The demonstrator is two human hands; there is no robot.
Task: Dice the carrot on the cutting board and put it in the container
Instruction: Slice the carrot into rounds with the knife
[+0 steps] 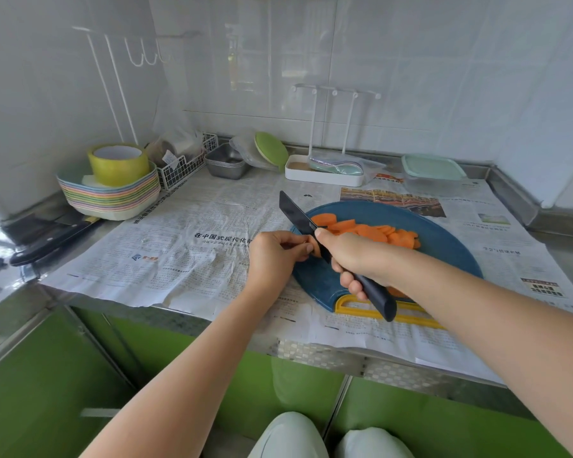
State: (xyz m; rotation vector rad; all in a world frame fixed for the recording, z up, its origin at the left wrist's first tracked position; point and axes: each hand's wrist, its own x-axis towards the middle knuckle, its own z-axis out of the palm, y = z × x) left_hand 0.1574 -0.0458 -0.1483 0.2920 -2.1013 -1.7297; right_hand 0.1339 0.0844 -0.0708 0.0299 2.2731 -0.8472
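Presently, the round blue plastic cutting board [444, 249] carries a row of thin, smooth-faced orange carrot rounds [371, 231], overlapping: sliced, not yet diced. At the board's left edge, the left hand [275, 256] pinches a small carrot stub [316, 248] in curled fingertips. The right hand [358, 259] is wrapped round the handle of a matte black knife [295, 211], whose blade lies against the stub. Behind the board, the clear rectangular plastic container [432, 171] stands under its pale green lid; transfer appears not begun.
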